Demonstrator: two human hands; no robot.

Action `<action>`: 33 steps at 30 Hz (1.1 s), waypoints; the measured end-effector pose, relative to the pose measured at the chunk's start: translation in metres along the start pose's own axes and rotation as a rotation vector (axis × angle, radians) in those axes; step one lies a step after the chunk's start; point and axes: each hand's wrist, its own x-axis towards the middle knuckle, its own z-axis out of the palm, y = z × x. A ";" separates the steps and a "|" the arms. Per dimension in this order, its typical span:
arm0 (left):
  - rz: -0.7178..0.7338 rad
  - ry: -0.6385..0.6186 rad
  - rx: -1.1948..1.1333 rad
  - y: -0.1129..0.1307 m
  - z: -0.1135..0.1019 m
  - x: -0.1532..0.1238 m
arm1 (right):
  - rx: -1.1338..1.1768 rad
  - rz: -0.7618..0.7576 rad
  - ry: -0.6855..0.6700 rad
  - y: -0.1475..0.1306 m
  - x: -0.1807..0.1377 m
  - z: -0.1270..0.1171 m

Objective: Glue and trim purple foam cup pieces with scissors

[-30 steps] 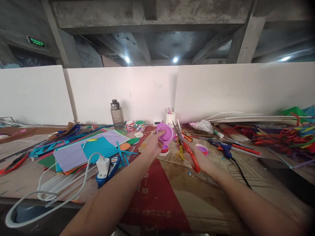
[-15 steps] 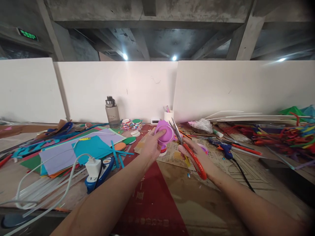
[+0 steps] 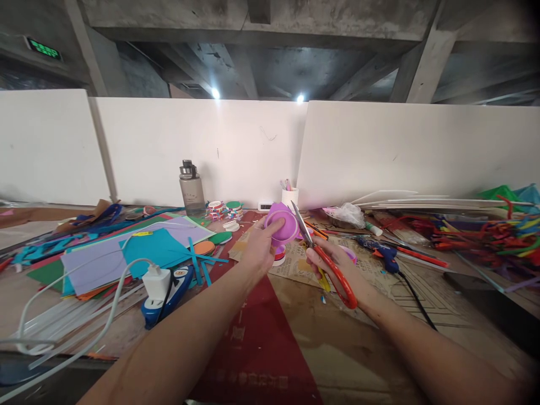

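My left hand (image 3: pixel 258 252) pinches a round purple piece (image 3: pixel 287 229) with a pale raised rim, the thumb lying across its face; purple sheet juts out above the rim. In my right hand (image 3: pixel 337 260) is a pair of scissors (image 3: pixel 342 281) with red handles. Their blades look nearly closed and point up and away, right beside the purple piece's right edge. Just under the piece, partly hidden, stands a small red, white and purple round object (image 3: pixel 279 256). Another purple ring (image 3: pixel 350 254) is partly covered by my right hand.
Coloured sheets (image 3: pixel 93 267), a blue-and-white power strip (image 3: pixel 166 301) and its white cable lie at left. A bottle (image 3: pixel 192 191), small decorated round stacks (image 3: pixel 234 210) and a pen cup (image 3: pixel 289 198) stand along the back. At right are a glue gun (image 3: pixel 386 259) and bundled coloured strips (image 3: pixel 485 236).
The scissor blades have come together from a narrow gap. Both hands stay in nearly the same place, while the view has shifted slightly.
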 end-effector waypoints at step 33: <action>0.011 -0.021 -0.030 -0.006 0.000 0.002 | -0.047 -0.049 -0.010 0.008 -0.003 -0.002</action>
